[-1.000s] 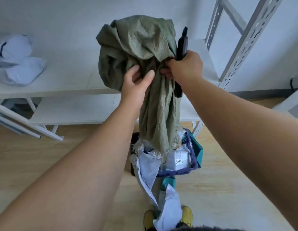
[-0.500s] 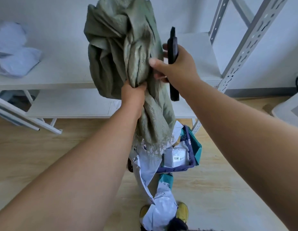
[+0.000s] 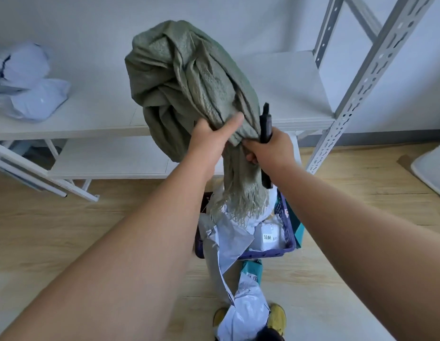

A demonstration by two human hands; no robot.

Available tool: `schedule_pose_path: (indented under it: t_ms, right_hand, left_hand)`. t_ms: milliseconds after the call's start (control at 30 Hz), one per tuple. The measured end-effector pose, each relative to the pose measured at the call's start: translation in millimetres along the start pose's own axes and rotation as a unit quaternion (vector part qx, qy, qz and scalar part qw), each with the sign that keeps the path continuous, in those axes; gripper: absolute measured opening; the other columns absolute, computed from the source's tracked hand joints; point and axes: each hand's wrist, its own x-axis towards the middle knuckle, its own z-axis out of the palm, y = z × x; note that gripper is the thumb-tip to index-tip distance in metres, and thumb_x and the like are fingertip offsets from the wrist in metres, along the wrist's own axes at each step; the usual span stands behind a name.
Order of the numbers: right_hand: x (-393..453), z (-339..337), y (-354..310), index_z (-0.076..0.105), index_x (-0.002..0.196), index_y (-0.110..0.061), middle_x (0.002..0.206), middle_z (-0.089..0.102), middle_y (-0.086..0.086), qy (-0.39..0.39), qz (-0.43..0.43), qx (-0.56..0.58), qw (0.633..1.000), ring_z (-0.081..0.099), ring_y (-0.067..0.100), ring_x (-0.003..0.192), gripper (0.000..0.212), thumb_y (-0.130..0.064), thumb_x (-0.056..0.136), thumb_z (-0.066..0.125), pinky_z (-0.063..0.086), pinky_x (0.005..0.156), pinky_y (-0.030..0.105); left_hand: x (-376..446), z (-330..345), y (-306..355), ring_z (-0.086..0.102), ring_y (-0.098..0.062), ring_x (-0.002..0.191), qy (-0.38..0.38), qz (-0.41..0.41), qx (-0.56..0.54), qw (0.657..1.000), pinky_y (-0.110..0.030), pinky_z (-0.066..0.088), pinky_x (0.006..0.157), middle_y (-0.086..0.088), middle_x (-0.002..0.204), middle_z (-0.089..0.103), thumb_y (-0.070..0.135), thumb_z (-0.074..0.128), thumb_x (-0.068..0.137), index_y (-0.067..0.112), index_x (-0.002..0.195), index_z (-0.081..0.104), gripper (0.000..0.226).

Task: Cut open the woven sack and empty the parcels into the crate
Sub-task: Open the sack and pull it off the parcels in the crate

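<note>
Sack (image 3: 189,77) bunched, raised above crate (image 3: 285,242); left hand (image 3: 211,141) grips its neck; right hand (image 3: 270,148) pinches sack and clasps knife (image 3: 266,134); parcels (image 3: 270,238) in crate, others on floor.

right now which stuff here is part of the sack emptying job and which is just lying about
Part of the job:
- green woven sack, gripped by the left hand and right hand
- black cutter, in the right hand
- purple crate
- parcels in the crate

Lying about:
- pale mailer bags on the white shelf
- metal rack upright
</note>
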Motion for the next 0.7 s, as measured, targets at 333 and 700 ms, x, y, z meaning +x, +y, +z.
schedule_pose_path:
  t_ms: [333, 700]
  right_hand:
    - [8.2, 6.4, -65.9, 0.049, 0.066, -0.024, 0.066, 0.063, 0.004, 0.049, -0.125, -0.031, 0.990, 0.069, 0.027, 0.063, 0.024, -0.020, 0.077, 0.071, 0.059, 0.067, 0.045]
    - [11.2, 11.6, -76.2, 0.056, 0.071, -0.017, 0.071, 0.070, 0.012, 0.052, -0.149, -0.077, 0.985, 0.069, 0.030, 0.070, 0.013, -0.024, 0.074, 0.067, 0.057, 0.064, 0.038]
  left_hand:
    - [2.7, 4.5, -11.7, 0.061, -0.026, 0.078, 0.046, 0.059, 0.149, 0.986, -0.033, 0.047, 0.068, -0.010, 0.090, 0.069, 0.017, 0.066, 0.087, 0.012, 0.101, 0.065, 0.015]
    - [-8.9, 1.6, -5.4, 0.061, -0.015, 0.081, 0.101, 0.101, 0.109, 0.984, -0.026, 0.048, 0.071, -0.002, 0.093, 0.068, 0.017, 0.063, 0.090, 0.013, 0.099, 0.066, 0.010]
